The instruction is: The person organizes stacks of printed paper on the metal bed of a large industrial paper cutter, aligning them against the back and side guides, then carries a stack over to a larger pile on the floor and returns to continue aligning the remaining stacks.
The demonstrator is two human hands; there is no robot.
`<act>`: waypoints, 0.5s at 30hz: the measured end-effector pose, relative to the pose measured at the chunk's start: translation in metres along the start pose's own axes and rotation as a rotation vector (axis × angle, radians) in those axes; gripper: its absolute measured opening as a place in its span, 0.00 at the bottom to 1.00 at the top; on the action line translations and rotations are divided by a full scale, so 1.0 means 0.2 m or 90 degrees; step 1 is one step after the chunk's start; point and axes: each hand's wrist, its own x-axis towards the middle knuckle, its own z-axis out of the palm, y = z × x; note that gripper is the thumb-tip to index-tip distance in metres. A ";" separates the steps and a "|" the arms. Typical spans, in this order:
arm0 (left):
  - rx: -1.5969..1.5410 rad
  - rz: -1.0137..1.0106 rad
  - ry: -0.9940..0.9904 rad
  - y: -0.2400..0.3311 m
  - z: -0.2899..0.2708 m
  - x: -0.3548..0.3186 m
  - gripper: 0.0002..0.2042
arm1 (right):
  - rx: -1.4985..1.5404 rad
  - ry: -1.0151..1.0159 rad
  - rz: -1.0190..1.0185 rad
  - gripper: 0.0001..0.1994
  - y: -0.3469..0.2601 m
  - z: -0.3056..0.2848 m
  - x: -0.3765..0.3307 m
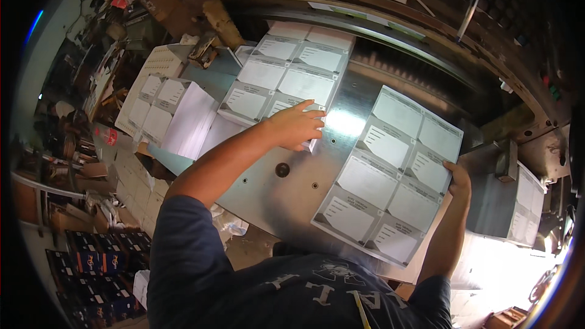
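Observation:
Two blocks of printed sheets lie on the metal machine table (292,198). My left hand (303,125) rests on the near right corner of the left stack of printed sheets (286,76), its fingers spread over the edge. This stack runs back under the machine's front bar. At the right edge of the right stack of printed sheets (390,173), my right hand (458,181) holds on, with a fingertip on the top sheet and the rest of the fingers mostly hidden at the side. That stack lies at an angle, its near end close to the table's front edge.
A tall stack of printed sheets (183,113) stands at the left of the table. Another stack (518,207) stands at the far right. The machine's metal bar (365,21) crosses behind. Dark boxes (103,268) are piled on the floor at the lower left. A pen (468,18) lies above the bar.

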 end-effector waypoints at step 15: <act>-0.092 0.017 -0.041 -0.03 0.04 0.03 0.15 | 0.031 0.005 -0.007 0.24 -0.02 0.02 -0.04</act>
